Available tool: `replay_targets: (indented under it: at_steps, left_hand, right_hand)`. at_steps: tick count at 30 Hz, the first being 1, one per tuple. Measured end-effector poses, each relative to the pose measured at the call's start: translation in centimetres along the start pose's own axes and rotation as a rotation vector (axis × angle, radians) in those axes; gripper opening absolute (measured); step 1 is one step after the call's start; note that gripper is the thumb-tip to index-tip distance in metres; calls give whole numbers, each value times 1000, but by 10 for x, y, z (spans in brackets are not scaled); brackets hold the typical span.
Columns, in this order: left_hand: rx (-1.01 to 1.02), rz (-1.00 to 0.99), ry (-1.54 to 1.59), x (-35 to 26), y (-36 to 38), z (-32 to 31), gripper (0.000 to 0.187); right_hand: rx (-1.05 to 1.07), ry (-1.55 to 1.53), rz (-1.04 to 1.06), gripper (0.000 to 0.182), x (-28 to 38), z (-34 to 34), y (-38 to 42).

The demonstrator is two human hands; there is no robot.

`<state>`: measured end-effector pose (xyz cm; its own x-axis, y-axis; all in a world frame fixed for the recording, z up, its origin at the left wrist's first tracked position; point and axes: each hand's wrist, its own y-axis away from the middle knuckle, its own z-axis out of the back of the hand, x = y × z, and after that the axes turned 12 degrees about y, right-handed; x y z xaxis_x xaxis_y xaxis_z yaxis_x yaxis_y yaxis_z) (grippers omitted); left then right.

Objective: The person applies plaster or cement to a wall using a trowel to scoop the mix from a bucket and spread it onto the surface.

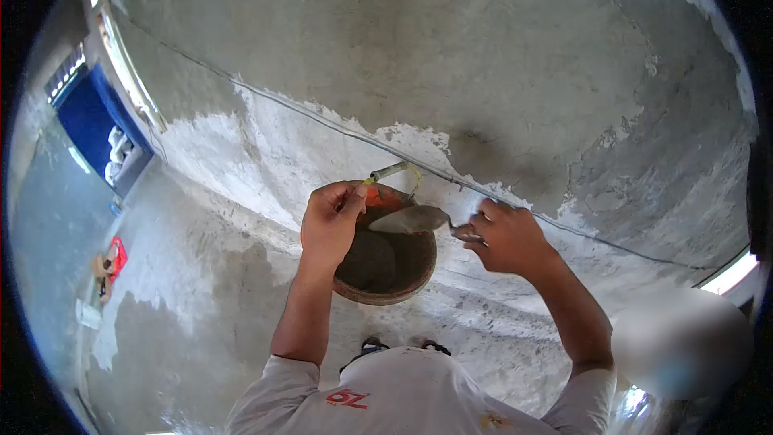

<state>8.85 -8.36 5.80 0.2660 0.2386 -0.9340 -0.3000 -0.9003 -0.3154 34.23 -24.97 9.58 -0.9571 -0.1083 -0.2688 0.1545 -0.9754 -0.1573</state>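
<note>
Left hand (331, 216) pinching handle (390, 170) of bucket (390, 299); right hand (509, 238), forearm angled inward, gripping trowel (411, 220).

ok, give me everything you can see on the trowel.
The trowel has a flat, greyish, metal-looking blade narrowing toward its tip, and a bent neck leading to a handle partly hidden by the right hand gripping it. From this view the blade overlaps the bucket's opening, tip toward the left hand; blade-to-bucket contact is unclear.
</note>
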Motion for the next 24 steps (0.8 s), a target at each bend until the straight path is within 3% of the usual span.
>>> replay_targets:
  at_steps: [4,6,7,10,15,21,23,24]
  left_hand:
    - [151,-4,2,-7,-5,-4,34]
    - [224,-16,-30,-8,-8,-5,34]
    - [265,-32,-41,-3,-11,-5,33]
    - [281,35,-62,-1,-13,0,32]
    - [287,268,85,20,-14,27,29]
    - [289,256,105,40,-7,50,29]
    - [124,-33,150,69,-3,53,31]
    - [68,-46,126,74,1,59,33]
  right_hand:
    - [-116,57,86,36,-9,-5,-50]
    - [142,-182,127,31,-14,5,-75]
    - [136,-191,116,31,-16,11,-86]
    - [438,-240,191,36,-12,32,-106]
    - [420,-32,346,40,7,46,-112]
    - [392,45,441,42,29,68,-113]
    - [390,55,426,41,31,76,-109]
    - [386,102,439,39,29,80,-107]
